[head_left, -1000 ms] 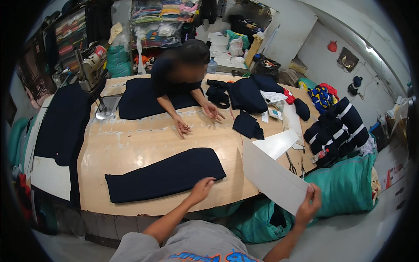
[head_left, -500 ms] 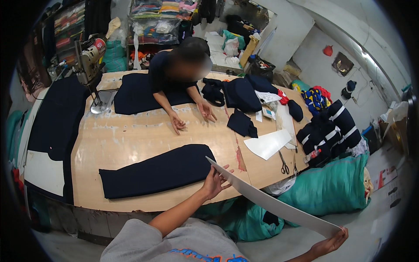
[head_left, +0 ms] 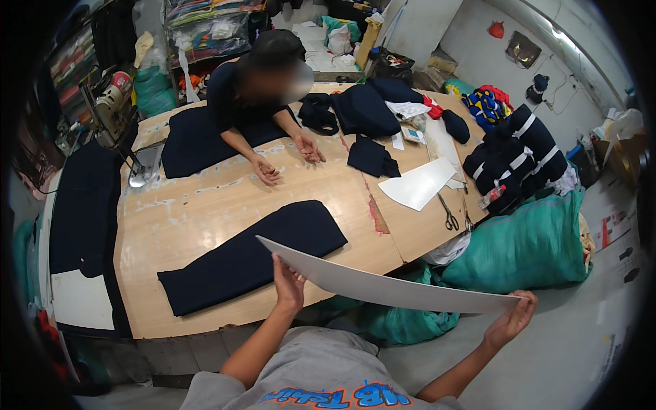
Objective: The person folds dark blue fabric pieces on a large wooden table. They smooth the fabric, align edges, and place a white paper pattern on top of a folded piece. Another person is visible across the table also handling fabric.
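The long white board [head_left: 383, 290] is held up in front of the person's body, over the near edge of the worktop [head_left: 198, 236]. The right hand [head_left: 511, 320] is clamped on its right end, fingers curled around it; the left hand [head_left: 290, 287] supports the left end from below, though its fingers are partly hidden and I cannot tell whether they close on it. To handle such a wide, thin sheet well, both ends want even support – it looks bowed, partly perhaps from the lens – and the right grip should stay firm without creasing the edge. The left corner reaches over the near dark cloth [head_left: 253, 258], so it is best kept raised enough not to drag or ruck the fabric; whether they touch is not clear.

Counting: one board in the hands, and one smaller white panel [head_left: 418, 184] lying flat on the worktop. Beside it are what look like two pairs of scissors [head_left: 449, 217]. One sewing machine [head_left: 111, 102] stands at the left – and one co-worker [head_left: 229, 102] leans in from the far side, both hands empty and fingers apart. The banded dark bundles [head_left: 523, 150] overlap too much to count
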The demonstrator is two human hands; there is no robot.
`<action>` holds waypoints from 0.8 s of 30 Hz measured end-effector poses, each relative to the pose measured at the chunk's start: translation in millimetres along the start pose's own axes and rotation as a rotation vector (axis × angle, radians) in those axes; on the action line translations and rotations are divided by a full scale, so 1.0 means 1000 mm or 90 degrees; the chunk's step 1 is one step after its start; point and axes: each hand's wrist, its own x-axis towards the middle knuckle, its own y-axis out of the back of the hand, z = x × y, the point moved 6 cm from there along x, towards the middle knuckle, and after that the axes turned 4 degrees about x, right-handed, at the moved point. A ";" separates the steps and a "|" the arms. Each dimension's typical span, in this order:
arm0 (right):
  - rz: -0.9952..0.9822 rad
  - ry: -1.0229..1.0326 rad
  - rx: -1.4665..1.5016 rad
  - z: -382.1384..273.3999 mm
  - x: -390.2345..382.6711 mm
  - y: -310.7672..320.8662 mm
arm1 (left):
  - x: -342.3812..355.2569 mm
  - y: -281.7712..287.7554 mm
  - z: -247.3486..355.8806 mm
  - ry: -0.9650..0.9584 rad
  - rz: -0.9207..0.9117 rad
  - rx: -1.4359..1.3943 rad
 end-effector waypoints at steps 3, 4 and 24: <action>-0.082 -0.060 0.056 0.022 -0.006 -0.024 | -0.011 0.025 0.025 -0.077 0.107 -0.026; -0.079 -0.078 0.070 0.025 -0.008 -0.038 | -0.014 0.035 0.033 -0.102 0.140 -0.029; -0.309 -0.361 0.263 0.147 -0.035 -0.099 | -0.007 0.129 0.061 -0.374 -0.255 -0.235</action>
